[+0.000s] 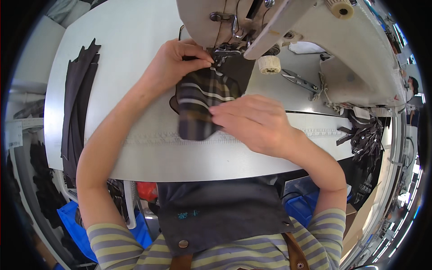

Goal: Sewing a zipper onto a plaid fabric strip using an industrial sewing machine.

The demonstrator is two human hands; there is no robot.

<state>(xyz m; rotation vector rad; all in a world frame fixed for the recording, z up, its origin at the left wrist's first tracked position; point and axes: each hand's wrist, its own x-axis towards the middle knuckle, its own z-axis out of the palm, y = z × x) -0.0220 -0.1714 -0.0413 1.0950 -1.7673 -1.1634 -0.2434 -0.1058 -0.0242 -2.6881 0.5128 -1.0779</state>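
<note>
Pinching the top of the striped cloth (196,110), my left hand (175,65) sits right by the sewing machine (201,20). My right hand (256,123) is pressed together at the cloth's right side, but it is blurry and I cannot tell if it pinches. The cloth lies between the machine and the front edge of the tabletop (153,162). Dark strips (77,103) lie by the left edge; scissors (303,83) lie farther right.

Cloth (195,114): brn/wht plaid; shirt (234,257): ylw/gry stripes.
</note>
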